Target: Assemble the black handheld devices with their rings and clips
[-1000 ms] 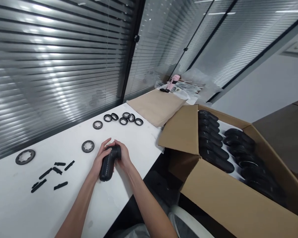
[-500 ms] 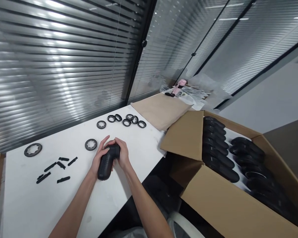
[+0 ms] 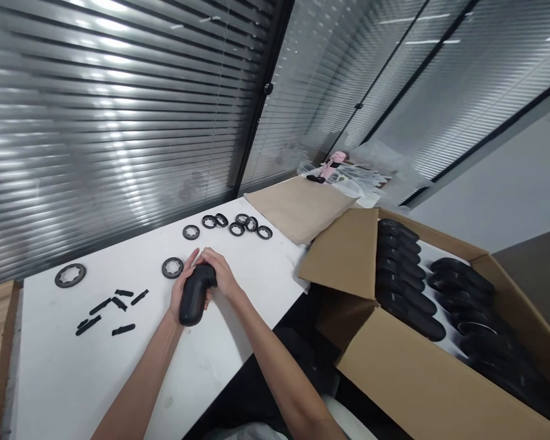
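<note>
Black device (image 3: pixel 194 296) between both hands; left hand (image 3: pixel 178 289) and right hand (image 3: pixel 220 274) | both gripping it

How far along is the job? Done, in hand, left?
Possibly done: similar black devices in the open carton; can't tell if finished.
In hand: one curved black device, between left hand and right hand.
Apparently left: loose dark rings and small black strips on the white table.
</note>
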Demonstrator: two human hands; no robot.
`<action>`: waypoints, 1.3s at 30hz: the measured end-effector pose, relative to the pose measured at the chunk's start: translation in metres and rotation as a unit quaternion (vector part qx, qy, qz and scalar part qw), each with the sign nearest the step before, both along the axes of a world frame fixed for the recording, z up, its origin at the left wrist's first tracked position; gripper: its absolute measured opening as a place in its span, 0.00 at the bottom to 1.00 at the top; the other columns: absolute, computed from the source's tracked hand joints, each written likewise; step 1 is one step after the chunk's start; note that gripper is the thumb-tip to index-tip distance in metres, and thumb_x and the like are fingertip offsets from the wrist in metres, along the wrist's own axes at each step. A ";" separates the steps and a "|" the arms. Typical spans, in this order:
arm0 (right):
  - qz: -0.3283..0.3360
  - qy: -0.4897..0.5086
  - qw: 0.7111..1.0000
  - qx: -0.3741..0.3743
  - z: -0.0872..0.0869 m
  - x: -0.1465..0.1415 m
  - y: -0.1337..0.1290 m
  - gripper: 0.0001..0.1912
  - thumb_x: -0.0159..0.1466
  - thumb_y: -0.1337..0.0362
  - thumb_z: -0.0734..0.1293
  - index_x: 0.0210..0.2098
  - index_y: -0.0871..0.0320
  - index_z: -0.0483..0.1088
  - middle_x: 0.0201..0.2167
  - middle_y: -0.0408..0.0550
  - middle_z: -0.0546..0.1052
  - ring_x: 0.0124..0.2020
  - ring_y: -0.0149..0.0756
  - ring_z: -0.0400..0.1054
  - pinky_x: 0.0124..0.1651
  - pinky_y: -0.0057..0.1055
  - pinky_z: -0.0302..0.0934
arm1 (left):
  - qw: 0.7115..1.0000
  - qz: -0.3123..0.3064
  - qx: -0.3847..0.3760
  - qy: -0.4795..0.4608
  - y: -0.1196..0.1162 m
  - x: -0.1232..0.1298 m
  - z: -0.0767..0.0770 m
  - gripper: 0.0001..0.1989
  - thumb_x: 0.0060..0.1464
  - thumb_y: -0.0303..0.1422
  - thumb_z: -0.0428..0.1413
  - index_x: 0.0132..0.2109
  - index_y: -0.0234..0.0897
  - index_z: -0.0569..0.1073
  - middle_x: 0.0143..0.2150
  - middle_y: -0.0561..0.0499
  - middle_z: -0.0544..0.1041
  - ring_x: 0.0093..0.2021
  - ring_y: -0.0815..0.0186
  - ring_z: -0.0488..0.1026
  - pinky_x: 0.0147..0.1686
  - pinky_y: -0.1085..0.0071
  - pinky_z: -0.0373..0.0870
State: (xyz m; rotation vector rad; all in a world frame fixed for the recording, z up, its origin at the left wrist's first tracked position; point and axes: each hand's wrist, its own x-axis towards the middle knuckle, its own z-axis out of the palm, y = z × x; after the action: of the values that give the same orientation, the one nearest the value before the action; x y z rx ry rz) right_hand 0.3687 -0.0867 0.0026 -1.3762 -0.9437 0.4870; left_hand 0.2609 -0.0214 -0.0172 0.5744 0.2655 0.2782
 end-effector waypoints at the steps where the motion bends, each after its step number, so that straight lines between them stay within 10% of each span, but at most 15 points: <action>1: 0.016 -0.029 0.999 -0.005 0.002 0.002 0.001 0.19 0.68 0.55 0.56 0.24 0.54 0.67 0.29 0.47 0.70 0.38 0.40 0.62 0.54 0.38 0.55 | 1.000 -0.001 -0.016 -0.003 0.001 0.000 -0.002 0.41 0.54 0.38 0.59 0.72 0.46 0.54 0.36 0.50 0.77 0.17 0.65 0.69 0.12 0.72 0.63; 7: 0.148 -0.169 0.973 -0.048 0.022 0.016 0.014 0.15 0.68 0.61 0.57 0.26 0.53 0.65 0.29 0.48 0.68 0.38 0.42 0.59 0.50 0.40 0.54 | 0.995 0.000 -0.098 0.002 0.009 0.003 -0.011 0.14 0.62 0.41 0.52 0.46 0.36 0.71 0.25 0.52 0.69 0.19 0.68 0.65 0.12 0.78 0.56; 13: 0.225 -0.216 0.947 -0.070 0.031 0.028 0.022 0.12 0.66 0.61 0.62 0.25 0.53 0.64 0.26 0.46 0.65 0.34 0.40 0.59 0.47 0.37 0.58 | 0.989 -0.009 -0.150 0.001 0.011 0.004 -0.009 0.11 0.64 0.38 0.50 0.39 0.34 0.69 0.29 0.48 0.70 0.21 0.70 0.62 0.12 0.80 0.56; 24: 0.077 -0.120 0.989 -0.049 0.014 0.006 0.022 0.07 0.59 0.68 0.54 0.30 0.55 0.63 0.29 0.44 0.73 0.33 0.36 0.66 0.44 0.32 0.60 | 0.990 0.020 -0.138 -0.002 0.008 0.004 -0.005 0.07 0.61 0.34 0.49 0.42 0.36 0.67 0.28 0.50 0.68 0.20 0.70 0.63 0.12 0.81 0.57; 39: 0.141 -0.168 0.974 -0.054 0.015 0.001 0.019 0.10 0.62 0.66 0.56 0.34 0.55 0.68 0.34 0.44 0.77 0.37 0.36 0.71 0.46 0.30 0.63 | 0.992 0.022 -0.119 -0.026 0.010 0.000 -0.012 0.06 0.60 0.34 0.54 0.42 0.37 0.69 0.29 0.50 0.69 0.19 0.72 0.62 0.10 0.82 0.53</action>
State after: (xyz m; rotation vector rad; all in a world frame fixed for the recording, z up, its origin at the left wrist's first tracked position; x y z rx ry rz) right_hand 0.3702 -0.0674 0.0177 -1.4569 -1.4207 0.5332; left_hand 0.2607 -0.0112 -0.0288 0.3258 0.2569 0.2982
